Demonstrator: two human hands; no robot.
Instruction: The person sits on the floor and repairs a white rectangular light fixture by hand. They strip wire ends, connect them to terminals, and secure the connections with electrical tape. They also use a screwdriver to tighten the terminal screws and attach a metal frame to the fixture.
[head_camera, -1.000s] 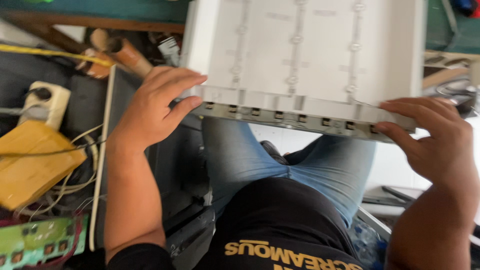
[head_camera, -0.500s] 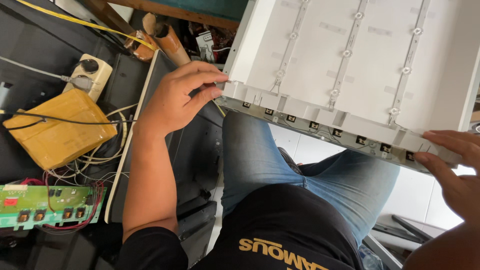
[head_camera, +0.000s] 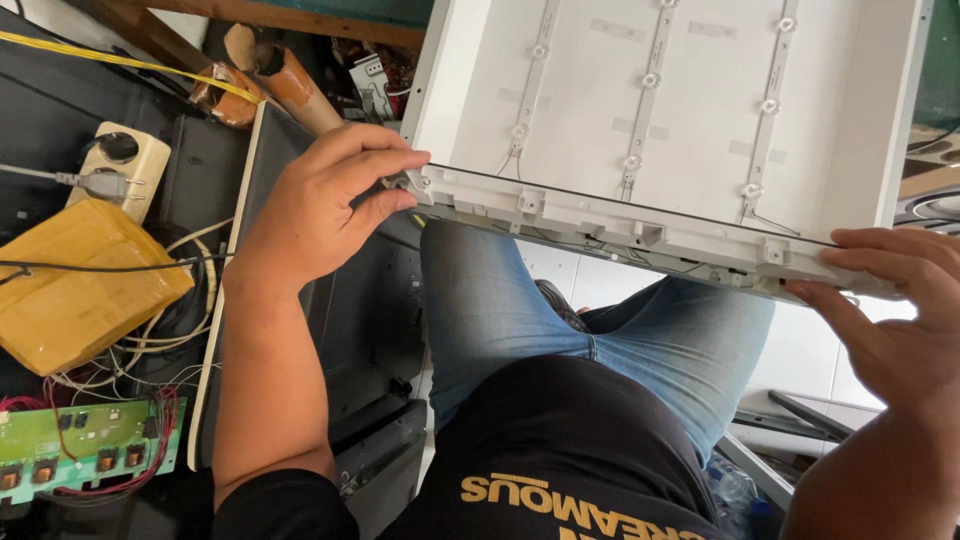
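A large white backlight panel (head_camera: 690, 120) with rows of small round lenses on strips lies tilted across my knees. My left hand (head_camera: 320, 205) grips its near left corner, fingers curled over the edge. My right hand (head_camera: 895, 310) holds the near right edge, fingers along the rim. My legs in blue jeans (head_camera: 560, 320) show below the panel.
A dark screen frame (head_camera: 300, 330) lies left of my legs. Further left are a yellow padded packet (head_camera: 75, 285), a white power strip (head_camera: 120, 165), loose wires and a green circuit board (head_camera: 80, 460). Cardboard tubes (head_camera: 270, 75) lie at the back. White floor tiles (head_camera: 800, 350) show on the right.
The view has swung slightly and the panel now sits a little more level across my lap. Both hands keep their hold on its near edge.
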